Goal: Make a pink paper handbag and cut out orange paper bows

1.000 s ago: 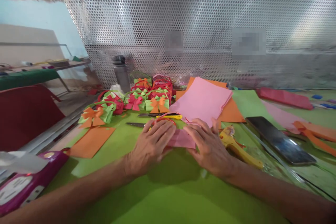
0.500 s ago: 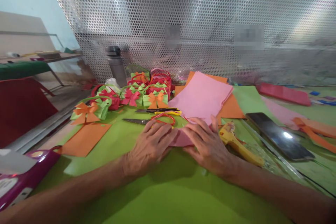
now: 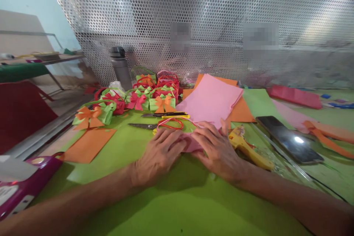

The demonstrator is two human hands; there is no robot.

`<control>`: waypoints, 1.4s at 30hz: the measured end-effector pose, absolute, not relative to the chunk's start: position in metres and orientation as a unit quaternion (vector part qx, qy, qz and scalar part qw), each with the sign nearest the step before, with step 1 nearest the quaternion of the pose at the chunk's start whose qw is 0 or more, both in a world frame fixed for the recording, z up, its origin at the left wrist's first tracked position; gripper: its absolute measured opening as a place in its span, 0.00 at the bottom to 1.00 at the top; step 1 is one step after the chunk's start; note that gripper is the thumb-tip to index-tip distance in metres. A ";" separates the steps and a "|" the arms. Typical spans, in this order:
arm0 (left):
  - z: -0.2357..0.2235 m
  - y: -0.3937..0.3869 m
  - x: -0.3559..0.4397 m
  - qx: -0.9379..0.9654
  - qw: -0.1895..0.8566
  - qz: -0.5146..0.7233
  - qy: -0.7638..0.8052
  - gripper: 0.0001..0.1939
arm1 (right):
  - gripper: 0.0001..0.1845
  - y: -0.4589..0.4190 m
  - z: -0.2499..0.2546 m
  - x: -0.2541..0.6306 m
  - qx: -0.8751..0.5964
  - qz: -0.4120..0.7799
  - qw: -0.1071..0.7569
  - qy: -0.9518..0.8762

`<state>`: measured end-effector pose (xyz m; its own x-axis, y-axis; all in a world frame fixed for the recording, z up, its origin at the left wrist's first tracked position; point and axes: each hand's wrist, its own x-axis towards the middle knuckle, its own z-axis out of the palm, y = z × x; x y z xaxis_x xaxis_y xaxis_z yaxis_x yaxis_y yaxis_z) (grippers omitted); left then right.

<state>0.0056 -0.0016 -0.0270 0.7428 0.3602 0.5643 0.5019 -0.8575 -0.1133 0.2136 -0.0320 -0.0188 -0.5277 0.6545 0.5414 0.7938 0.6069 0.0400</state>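
A small folded piece of pink paper (image 3: 191, 144) lies between my two hands, low over the green tabletop. My left hand (image 3: 160, 155) grips its left end, fingers curled over the top, and my right hand (image 3: 219, 153) does the same at its right end. Both hands hide much of the paper. Just beyond the left fingers are scissors (image 3: 146, 126) with red handles and a yellow-and-black utility knife (image 3: 181, 114). A yellow glue gun (image 3: 249, 151) rests beside my right hand. Pink paper sheets (image 3: 211, 97) are stacked behind it.
Small paper baskets with bows (image 3: 135, 101) crowd the back left, near a grey bottle (image 3: 121, 70). An orange paper (image 3: 88, 145) and a purple device (image 3: 30, 180) lie at left. On the right is a phone (image 3: 289, 140). Perforated metal sheeting (image 3: 210, 3) stands behind.
My fingers have shifted slightly on the pink paper, and less of it shows between my hands. The whole view has moved a little; the other things stay in place.
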 end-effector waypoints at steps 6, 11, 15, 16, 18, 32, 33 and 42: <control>-0.023 -0.004 0.012 -0.915 0.154 -0.290 -0.235 0.08 | 0.12 -0.029 -0.007 0.211 -0.422 -0.168 0.258 -0.853; -0.025 -0.003 0.013 -0.916 0.168 -0.282 -0.232 0.05 | 0.13 -0.027 0.001 0.210 -0.414 -0.217 0.213 -0.858; -0.025 -0.004 0.014 -0.916 0.181 -0.280 -0.225 0.05 | 0.13 -0.029 0.002 0.210 -0.408 -0.229 0.190 -0.863; -0.024 -0.005 0.014 -0.914 0.189 -0.282 -0.223 0.05 | 0.13 -0.029 0.002 0.210 -0.404 -0.230 0.189 -0.865; -0.024 -0.006 0.013 -0.911 0.204 -0.281 -0.224 0.06 | 0.13 -0.030 0.001 0.211 -0.395 -0.231 0.193 -0.868; -0.016 -0.022 0.012 -0.909 0.296 -0.222 -0.191 0.09 | 0.16 -0.049 -0.009 0.212 -0.332 -0.319 0.199 -0.865; -0.016 -0.026 0.012 -0.908 0.303 -0.213 -0.198 0.11 | 0.16 -0.050 -0.011 0.212 -0.331 -0.324 0.203 -0.863; -0.013 -0.063 0.022 -0.902 0.263 -0.153 -0.308 0.21 | 0.18 -0.055 -0.019 0.209 -0.341 -0.347 0.217 -0.847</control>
